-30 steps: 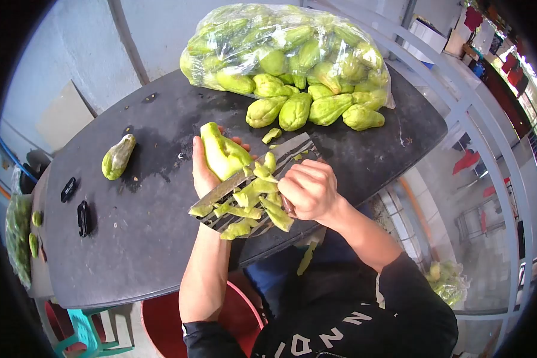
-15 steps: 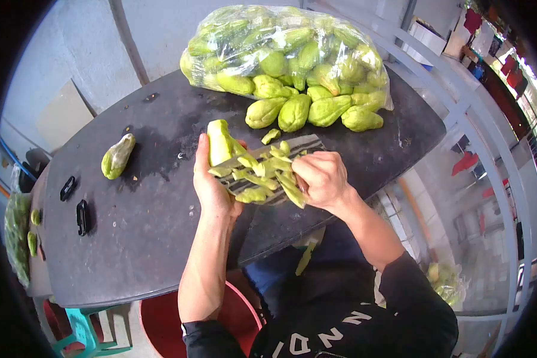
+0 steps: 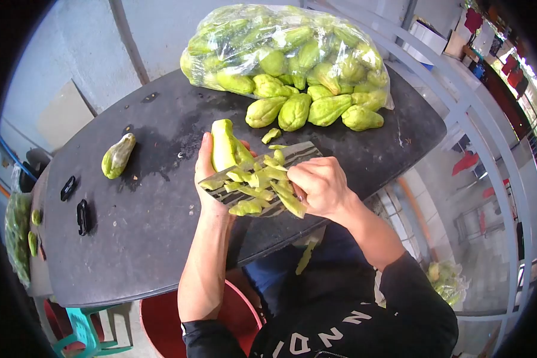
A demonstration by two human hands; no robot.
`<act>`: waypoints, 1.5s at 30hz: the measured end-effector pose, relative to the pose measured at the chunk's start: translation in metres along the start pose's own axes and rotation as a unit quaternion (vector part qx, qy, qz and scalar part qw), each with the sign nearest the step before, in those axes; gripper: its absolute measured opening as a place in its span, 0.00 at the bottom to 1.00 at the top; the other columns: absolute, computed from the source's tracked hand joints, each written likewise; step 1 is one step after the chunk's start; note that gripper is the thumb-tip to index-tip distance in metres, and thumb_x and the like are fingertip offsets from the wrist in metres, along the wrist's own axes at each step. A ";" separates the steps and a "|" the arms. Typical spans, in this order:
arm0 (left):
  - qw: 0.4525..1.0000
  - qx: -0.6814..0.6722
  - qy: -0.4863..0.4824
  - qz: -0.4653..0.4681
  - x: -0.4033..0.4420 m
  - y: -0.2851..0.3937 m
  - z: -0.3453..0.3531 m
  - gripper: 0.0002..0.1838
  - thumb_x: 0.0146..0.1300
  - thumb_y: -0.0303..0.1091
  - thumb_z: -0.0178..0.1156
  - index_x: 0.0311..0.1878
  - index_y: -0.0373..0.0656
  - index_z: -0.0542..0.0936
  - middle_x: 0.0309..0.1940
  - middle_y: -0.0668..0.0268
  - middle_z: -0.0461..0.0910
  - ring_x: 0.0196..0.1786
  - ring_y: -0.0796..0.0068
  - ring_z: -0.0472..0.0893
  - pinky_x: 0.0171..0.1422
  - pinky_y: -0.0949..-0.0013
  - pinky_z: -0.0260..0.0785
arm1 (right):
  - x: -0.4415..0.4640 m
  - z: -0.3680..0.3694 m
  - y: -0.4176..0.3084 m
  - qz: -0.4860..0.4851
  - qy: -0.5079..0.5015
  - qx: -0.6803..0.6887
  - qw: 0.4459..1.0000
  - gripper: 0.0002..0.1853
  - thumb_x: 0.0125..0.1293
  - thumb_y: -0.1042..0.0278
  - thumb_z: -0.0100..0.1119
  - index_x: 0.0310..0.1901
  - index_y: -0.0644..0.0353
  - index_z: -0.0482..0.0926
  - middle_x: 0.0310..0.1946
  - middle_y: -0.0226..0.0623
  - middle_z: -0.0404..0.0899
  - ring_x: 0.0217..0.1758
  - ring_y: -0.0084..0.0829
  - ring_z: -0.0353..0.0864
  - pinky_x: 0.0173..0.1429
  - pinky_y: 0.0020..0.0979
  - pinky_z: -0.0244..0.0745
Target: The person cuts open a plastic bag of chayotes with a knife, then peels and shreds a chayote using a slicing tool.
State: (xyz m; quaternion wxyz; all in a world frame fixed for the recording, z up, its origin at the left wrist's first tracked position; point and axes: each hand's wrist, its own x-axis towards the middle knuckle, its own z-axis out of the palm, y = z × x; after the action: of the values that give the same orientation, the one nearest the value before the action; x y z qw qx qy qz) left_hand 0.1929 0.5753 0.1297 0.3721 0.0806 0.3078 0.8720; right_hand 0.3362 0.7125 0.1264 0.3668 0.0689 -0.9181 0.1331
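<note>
My left hand point(image 3: 206, 176) is wrapped round a partly peeled pale-green chayote point(image 3: 223, 146), held upright above the table. My right hand point(image 3: 322, 186) grips a broad-bladed knife point(image 3: 300, 154); its handle is mostly hidden in my fist. The wide, dark-streaked blade lies tilted flat, its far end in front of the chayote's lower part and my left palm. Several strips of green peel point(image 3: 258, 179) cling to the blade's upper face. A small piece of peel point(image 3: 271, 136) lies on the table just beyond the blade.
A clear plastic bag point(image 3: 286, 45) full of chayotes stands at the back of the dark table point(image 3: 143, 238), several spilling from its mouth. One whitish-marked chayote point(image 3: 118, 156) lies left, near two black objects point(image 3: 82, 217). Below the front edge is a red tub point(image 3: 167, 316); metal railing point(image 3: 459, 110) runs right.
The knife, with the peel on it, has shifted slightly left and down across the chayote. The chayote stands a little more upright and slightly further right.
</note>
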 end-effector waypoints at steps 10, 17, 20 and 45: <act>0.999 0.022 -0.034 0.001 -0.005 -0.003 0.004 0.25 0.74 0.55 0.48 0.59 0.45 0.77 0.37 0.62 0.83 0.38 0.66 0.84 0.43 0.62 0.79 | -0.010 0.015 0.022 0.018 0.054 -0.039 0.998 0.12 0.45 0.76 0.64 0.22 0.55 0.67 0.15 0.33 0.72 0.19 0.39 0.76 0.24 0.37 0.70; 0.999 0.022 -0.035 -0.002 -0.005 -0.005 0.006 0.25 0.74 0.55 0.50 0.59 0.45 0.77 0.37 0.63 0.83 0.38 0.68 0.84 0.43 0.63 0.79 | -0.011 0.017 0.029 -0.010 0.089 -0.055 0.994 0.12 0.41 0.79 0.63 0.22 0.56 0.67 0.15 0.33 0.70 0.19 0.38 0.76 0.24 0.36 0.69; 0.999 0.018 -0.033 -0.006 -0.005 -0.004 0.004 0.24 0.73 0.54 0.51 0.58 0.45 0.78 0.36 0.64 0.83 0.37 0.69 0.84 0.43 0.63 0.79 | -0.011 0.020 0.030 -0.012 0.100 -0.064 0.993 0.12 0.41 0.79 0.62 0.22 0.56 0.67 0.15 0.33 0.69 0.19 0.38 0.75 0.24 0.36 0.68; 0.997 -0.081 0.002 0.007 0.003 0.004 0.006 0.27 0.73 0.59 0.48 0.58 0.46 0.77 0.39 0.61 0.81 0.43 0.66 0.81 0.48 0.58 0.76 | 0.002 0.012 0.039 0.111 0.082 -0.034 0.990 0.12 0.42 0.74 0.65 0.22 0.61 0.68 0.16 0.39 0.71 0.20 0.46 0.75 0.26 0.40 0.69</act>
State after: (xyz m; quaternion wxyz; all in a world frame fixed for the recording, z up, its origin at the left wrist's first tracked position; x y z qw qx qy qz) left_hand 0.1904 0.5782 0.1370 0.3707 0.0504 0.2366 0.8967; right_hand 0.3187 0.7462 0.1121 0.4264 -0.0571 -0.8907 0.1466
